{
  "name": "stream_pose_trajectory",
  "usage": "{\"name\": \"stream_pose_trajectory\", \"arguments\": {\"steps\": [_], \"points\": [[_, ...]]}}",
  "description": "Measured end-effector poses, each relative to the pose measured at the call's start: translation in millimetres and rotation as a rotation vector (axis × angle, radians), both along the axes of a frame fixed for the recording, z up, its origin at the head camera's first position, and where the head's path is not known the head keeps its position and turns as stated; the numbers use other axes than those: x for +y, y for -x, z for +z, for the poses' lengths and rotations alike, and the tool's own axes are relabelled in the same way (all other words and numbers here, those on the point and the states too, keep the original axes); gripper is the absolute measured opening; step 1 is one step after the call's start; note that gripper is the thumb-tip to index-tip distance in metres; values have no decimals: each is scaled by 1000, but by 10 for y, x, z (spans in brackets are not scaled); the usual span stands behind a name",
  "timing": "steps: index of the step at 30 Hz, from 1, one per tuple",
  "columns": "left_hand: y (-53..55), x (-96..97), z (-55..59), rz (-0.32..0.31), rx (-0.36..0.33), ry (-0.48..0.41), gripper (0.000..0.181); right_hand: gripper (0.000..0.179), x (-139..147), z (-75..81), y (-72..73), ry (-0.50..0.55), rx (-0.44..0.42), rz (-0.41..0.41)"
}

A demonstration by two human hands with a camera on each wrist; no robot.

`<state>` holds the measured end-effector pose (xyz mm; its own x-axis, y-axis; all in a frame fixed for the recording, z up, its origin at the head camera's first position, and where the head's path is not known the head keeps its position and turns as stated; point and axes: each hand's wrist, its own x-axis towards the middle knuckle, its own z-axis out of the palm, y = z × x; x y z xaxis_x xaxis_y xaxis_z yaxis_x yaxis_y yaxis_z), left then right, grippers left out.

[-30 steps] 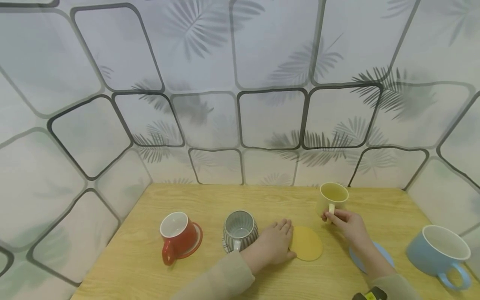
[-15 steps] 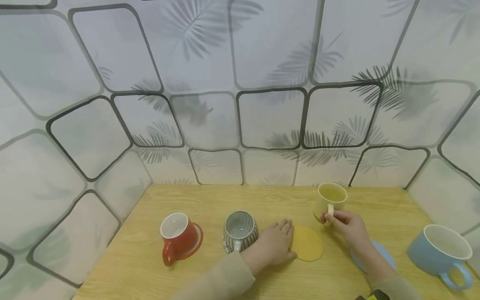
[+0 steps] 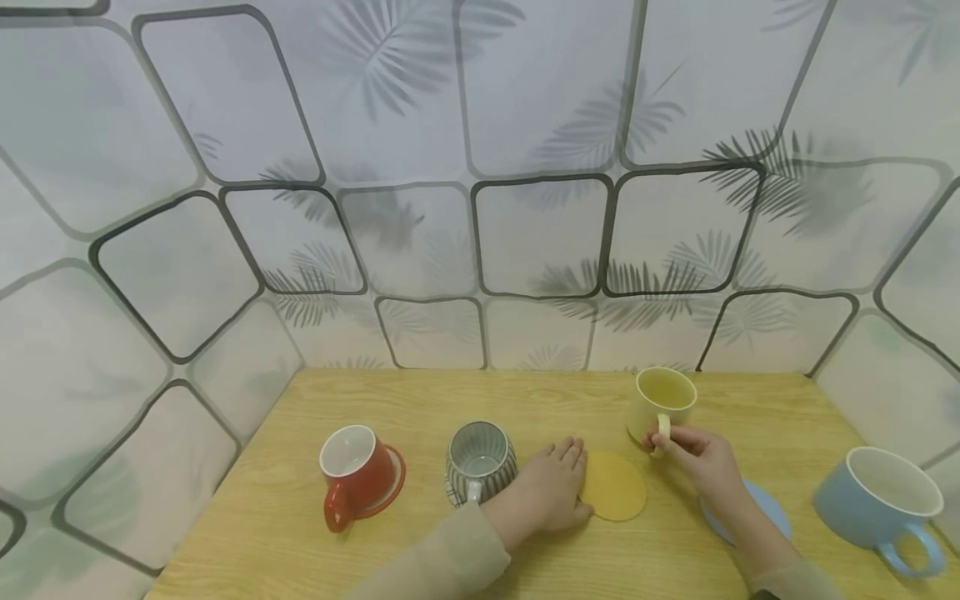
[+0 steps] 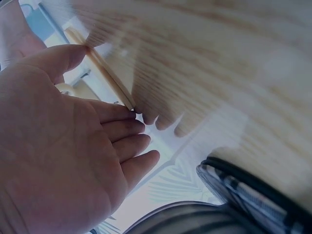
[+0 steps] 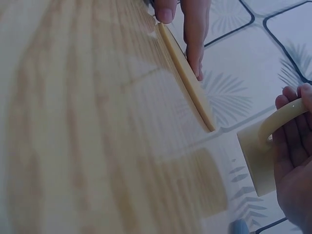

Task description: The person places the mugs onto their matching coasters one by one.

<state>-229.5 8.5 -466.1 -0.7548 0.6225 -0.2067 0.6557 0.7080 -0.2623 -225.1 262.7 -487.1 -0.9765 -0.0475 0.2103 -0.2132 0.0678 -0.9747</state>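
Observation:
My left hand point(image 3: 551, 487) lies with straight fingers against the left edge of a round yellow coaster point(image 3: 615, 487). In the left wrist view its thumb and index fingertip touch the edge of that coaster point(image 4: 109, 78). To the coaster's back right, my right hand point(image 3: 701, 458) grips the handle of a pale yellow mug point(image 3: 645, 408). The mug point(image 5: 256, 168) is upright, and a narrow gap shows between its base and its reflection in the tabletop. Just left of my left hand stands a grey striped mug point(image 3: 480, 458) on a patterned coaster point(image 3: 451, 492).
A red mug point(image 3: 367, 479) stands on a red coaster point(image 3: 397, 471) at the left. Under my right forearm lies a blue coaster point(image 3: 765, 508), with a large blue mug point(image 3: 862, 508) to its right. Patterned walls enclose the wooden table point(image 3: 420, 396) behind and at the sides.
The yellow mug and my right hand have shifted very slightly, with the mug a touch lower than half a second ago. My left hand and the coasters stay in place.

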Motion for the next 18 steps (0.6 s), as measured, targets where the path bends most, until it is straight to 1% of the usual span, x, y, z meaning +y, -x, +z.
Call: {"name": "stream_pose_trajectory", "arguments": {"steps": [2, 6, 10, 15, 18], "points": [[0, -2, 12, 1, -1, -1, 81, 18, 1, -2, -13, -16, 5, -4], [-1, -7, 24, 3, 0, 2, 81, 22, 1, 2, -44, -105, 11, -25], [0, -6, 16, 5, -3, -4, 82, 22, -1, 8, -92, -166, 34, -4], [-4, 0, 7, 14, -17, -14, 82, 20, -17, 20, -163, -124, 35, 64], [-8, 1, 10, 17, -20, -16, 82, 19, -36, 27, -194, -124, 37, 77]]}}
